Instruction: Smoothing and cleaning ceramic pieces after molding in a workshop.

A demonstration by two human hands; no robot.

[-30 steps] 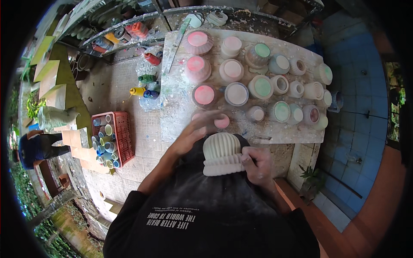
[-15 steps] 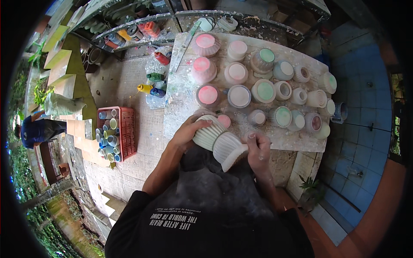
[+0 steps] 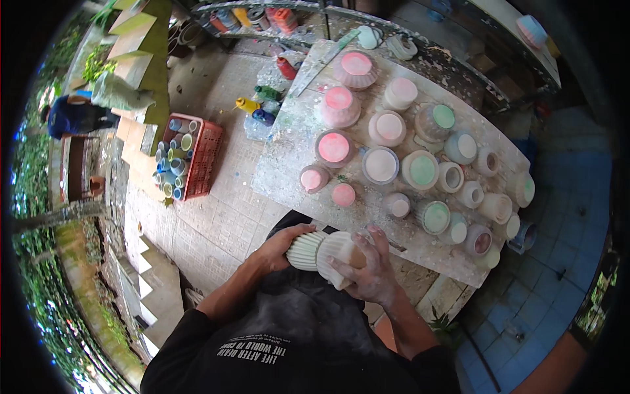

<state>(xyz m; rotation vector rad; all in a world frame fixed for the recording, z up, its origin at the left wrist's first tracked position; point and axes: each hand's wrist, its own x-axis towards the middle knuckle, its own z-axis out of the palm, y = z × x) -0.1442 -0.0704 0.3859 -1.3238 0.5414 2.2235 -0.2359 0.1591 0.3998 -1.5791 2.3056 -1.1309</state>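
Held level in front of my dark shirt is a pale ribbed vase point(image 3: 306, 252) with a narrow waist, its left half faintly green and its right half whiter. My left hand point(image 3: 281, 248) is wrapped round the left end, thumb on top. At the wider right end, my dusty right hand point(image 3: 373, 270) grips with bent fingers, some lifted and spread. A beige patch shows between those fingers; I cannot make out whether it is a separate thing. Just beyond the vase stands the dusty work table point(image 3: 275, 177).
Several cups and pots with pink, green and white ends cover the table, among them a pink one point(image 3: 334, 148). A long flat strip point(image 3: 328, 60) lies at its far left edge. Paint bottles point(image 3: 266, 93) and a red crate point(image 3: 207, 154) of cups are left. A person point(image 3: 72, 117) bends farther off.
My view has swung, and the vase now sits lower, off the table's edge. My right hand has gone from closed fingers beside the vase's end to gripping that end. The left keeps its hold.
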